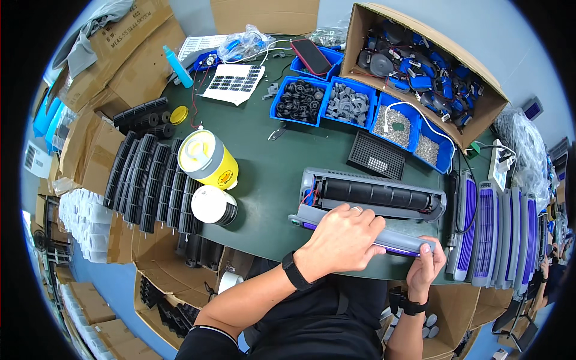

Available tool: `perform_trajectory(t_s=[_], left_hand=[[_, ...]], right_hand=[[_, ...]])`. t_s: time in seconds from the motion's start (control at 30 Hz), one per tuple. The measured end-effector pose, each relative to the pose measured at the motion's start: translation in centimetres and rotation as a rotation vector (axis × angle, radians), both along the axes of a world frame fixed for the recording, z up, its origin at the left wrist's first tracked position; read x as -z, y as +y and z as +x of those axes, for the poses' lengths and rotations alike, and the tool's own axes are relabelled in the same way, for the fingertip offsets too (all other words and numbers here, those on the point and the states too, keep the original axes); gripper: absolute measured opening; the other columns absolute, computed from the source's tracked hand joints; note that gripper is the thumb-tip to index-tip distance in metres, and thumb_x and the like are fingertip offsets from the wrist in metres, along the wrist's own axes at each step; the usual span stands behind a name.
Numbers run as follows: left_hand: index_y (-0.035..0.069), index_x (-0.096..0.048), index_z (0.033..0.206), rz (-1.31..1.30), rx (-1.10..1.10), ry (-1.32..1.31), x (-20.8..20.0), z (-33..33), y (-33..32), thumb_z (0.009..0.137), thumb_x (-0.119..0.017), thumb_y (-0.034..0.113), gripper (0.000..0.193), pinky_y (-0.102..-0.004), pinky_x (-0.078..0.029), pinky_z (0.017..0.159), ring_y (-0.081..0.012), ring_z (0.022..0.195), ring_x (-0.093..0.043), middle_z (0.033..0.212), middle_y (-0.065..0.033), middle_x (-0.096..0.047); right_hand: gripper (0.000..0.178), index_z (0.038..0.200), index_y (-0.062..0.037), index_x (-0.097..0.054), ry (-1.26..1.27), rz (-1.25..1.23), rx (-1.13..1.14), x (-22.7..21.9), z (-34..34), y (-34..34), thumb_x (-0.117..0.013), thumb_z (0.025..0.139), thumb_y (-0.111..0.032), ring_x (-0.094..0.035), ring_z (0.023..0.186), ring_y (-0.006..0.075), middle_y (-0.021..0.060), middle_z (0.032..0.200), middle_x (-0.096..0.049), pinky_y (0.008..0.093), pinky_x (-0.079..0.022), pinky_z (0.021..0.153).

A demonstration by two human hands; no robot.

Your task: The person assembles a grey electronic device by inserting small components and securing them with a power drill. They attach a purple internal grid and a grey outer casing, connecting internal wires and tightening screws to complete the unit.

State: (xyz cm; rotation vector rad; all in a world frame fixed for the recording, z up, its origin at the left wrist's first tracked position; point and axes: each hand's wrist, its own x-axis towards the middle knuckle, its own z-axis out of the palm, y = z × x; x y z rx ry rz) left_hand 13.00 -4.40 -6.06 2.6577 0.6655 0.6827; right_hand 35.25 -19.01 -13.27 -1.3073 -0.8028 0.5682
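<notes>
A long grey and purple fan cover [396,239] is tilted at the table's near edge, in front of an opened grey fan housing [441,204]. My left hand [345,237] is closed over the middle of the cover, its fingers curled and partly hidden. The cover's right end is gripped by my right hand [425,267], thumb on top. Inside the housing lies a black cylindrical fan roller [375,194], with red and blue wires at its left end.
Blue bins [298,101] of small parts line the back, beside a carton [414,66] of wired motors. Black rollers [138,180], a yellow jug [210,162] and a white-lidded tub [213,205] stand left. Purple-grey covers [483,234] stand at right. A black perforated tray [377,156] lies behind the housing.
</notes>
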Motion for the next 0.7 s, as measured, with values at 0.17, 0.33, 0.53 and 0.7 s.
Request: perform_trajectory(t_s=[0.17, 0.33, 0.53, 0.7], left_hand=[[0.008, -0.064, 0.095, 0.007, -0.004, -0.003, -0.1, -0.4, 0.0, 0.081, -0.083, 0.046, 0.045, -0.0387, -0.052, 0.077, -0.0264, 0.08, -0.069, 0.084, -0.0075, -0.064], [0.008, -0.064, 0.095, 0.038, 0.009, -0.011, -0.4, 0.2, 0.0, 0.082, -0.083, 0.046, 0.044, -0.0399, -0.052, 0.074, -0.0269, 0.078, -0.069, 0.083, -0.0077, -0.064], [0.01, -0.071, 0.095, 0.045, -0.006, 0.02, -0.7, -0.4, -0.5, 0.078, -0.087, 0.045, 0.042, -0.0393, -0.048, 0.069, -0.0262, 0.073, -0.068, 0.083, -0.0048, -0.065], [0.01, -0.073, 0.096, 0.008, 0.037, 0.092, -1.9, 0.0, -0.5, 0.076, -0.091, 0.039, 0.04, -0.0383, -0.049, 0.069, -0.0253, 0.073, -0.066, 0.084, -0.0041, -0.067]], right_hand=[[0.034, 0.104, 0.0092, -0.07, 0.017, 0.017, -0.003, -0.2, -0.6, 0.2, -0.071, 0.096, -0.023, -0.062, 0.092, 0.0176, 0.0127, 0.098, -0.07, 0.0315, -0.046, 0.088], [0.032, 0.104, 0.0084, -0.07, 0.02, 0.036, -0.002, -0.8, -1.0, 0.2, -0.071, 0.096, -0.023, -0.064, 0.093, 0.0185, 0.0133, 0.099, -0.072, 0.0327, -0.048, 0.088], [0.034, 0.12, 0.0056, -0.069, 0.005, -0.088, -0.202, -2.7, -0.8, -0.8, -0.075, 0.09, -0.009, -0.068, 0.119, 0.0269, 0.02, 0.12, -0.075, 0.0404, -0.05, 0.105], [0.032, 0.106, 0.0039, -0.074, -0.254, -0.084, -0.281, -2.9, 0.5, -1.2, -0.088, 0.078, -0.001, -0.069, 0.122, 0.0373, 0.0193, 0.118, -0.076, 0.05, -0.05, 0.11]])
